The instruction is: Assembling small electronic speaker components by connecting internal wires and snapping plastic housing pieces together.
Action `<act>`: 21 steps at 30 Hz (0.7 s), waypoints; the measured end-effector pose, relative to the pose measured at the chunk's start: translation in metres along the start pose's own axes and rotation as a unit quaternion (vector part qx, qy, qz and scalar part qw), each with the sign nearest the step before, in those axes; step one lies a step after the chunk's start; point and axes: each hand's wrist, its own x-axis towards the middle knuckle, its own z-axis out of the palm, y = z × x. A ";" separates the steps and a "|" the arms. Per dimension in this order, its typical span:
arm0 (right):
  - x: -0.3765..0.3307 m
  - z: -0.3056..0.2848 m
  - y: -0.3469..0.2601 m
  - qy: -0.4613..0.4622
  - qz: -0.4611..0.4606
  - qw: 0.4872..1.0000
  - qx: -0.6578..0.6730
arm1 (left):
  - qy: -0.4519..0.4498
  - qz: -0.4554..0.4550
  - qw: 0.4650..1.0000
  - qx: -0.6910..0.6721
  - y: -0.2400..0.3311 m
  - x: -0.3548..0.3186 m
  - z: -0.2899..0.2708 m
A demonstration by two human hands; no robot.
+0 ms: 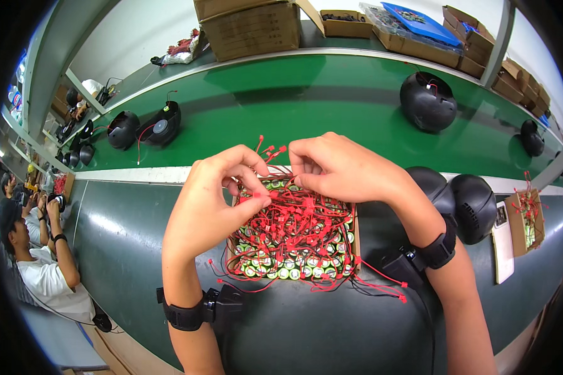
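A cardboard box (357, 240) on the dark table in front of me is packed with upright green battery cells (294, 273). Over the cells lies a tangle of red and black wires with red plugs (300, 219); several wires hang over the box's edges. My left hand (222, 190) is above the box's left side, thumb and fingertips closed at a red plug. At the far edge of the box, my right hand (341, 164) has its fingers curled and thumb pressed in beside the wires. What its fingertips hold, if anything, is hidden.
Beyond the table runs a green conveyor belt (269, 125) with black round housings (428, 101). More black housings (473, 208) sit right of my arm, near a white phone (502, 244) and a small box of wired cells (527, 219). People (44, 250) work at left.
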 end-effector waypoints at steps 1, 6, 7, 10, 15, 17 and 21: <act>0.000 0.000 -0.002 0.000 -0.001 1.000 0.001 | -0.004 -0.016 1.000 -0.022 0.002 -0.001 -0.001; -0.001 -0.007 -0.002 -0.043 0.051 0.996 0.051 | -0.070 -0.009 0.990 -0.122 -0.006 0.001 0.001; -0.001 -0.008 -0.003 -0.043 0.050 0.996 0.052 | -0.104 0.013 0.984 -0.144 -0.006 0.000 0.000; -0.003 -0.013 -0.006 -0.091 0.060 0.989 0.104 | -0.134 0.023 0.979 -0.155 -0.008 -0.001 -0.004; 0.002 -0.004 0.003 -0.094 0.048 0.948 0.299 | -0.104 -0.051 0.977 -0.176 -0.013 0.000 -0.001; 0.004 -0.003 0.001 -0.104 0.053 0.924 0.364 | -0.065 -0.076 0.994 -0.055 -0.011 0.002 0.004; 0.002 -0.002 -0.004 -0.100 0.039 0.901 0.420 | -0.068 0.013 0.996 -0.056 -0.016 -0.001 0.008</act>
